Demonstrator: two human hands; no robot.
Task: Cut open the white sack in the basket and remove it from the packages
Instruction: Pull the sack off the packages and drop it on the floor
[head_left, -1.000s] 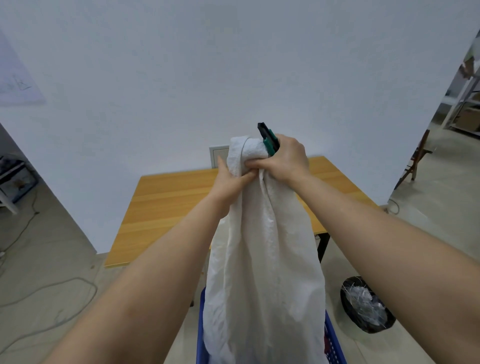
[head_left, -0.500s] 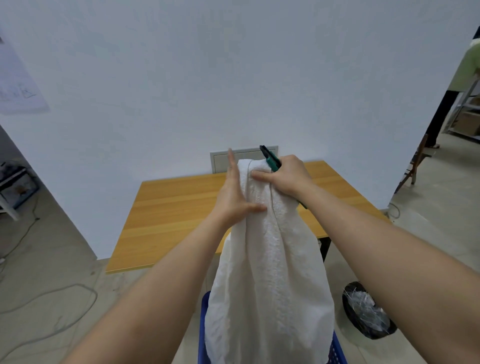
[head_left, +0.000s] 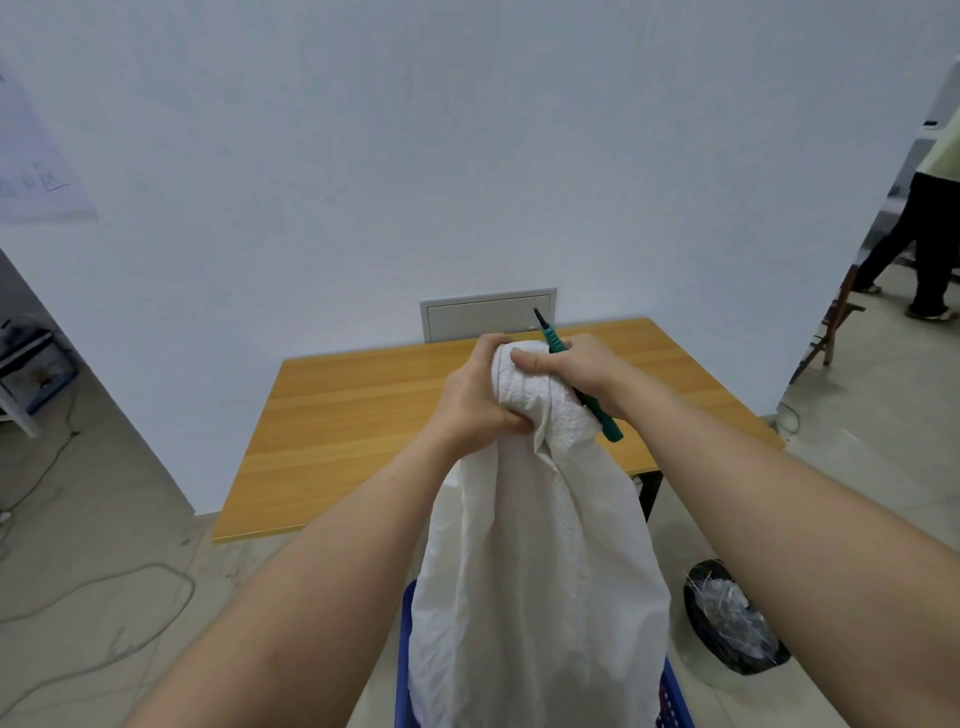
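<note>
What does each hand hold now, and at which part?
Both hands, left hand and right hand, grip the white sack at its bunched top. The right hand also holds a green cutter by its middle.

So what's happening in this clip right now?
A person is holding up a white sack by its bunched top with both hands, over a blue basket. The left hand grips the gathered fabric; the right hand pinches it while also holding a green-handled cutter. A wooden table stands behind.
</note>
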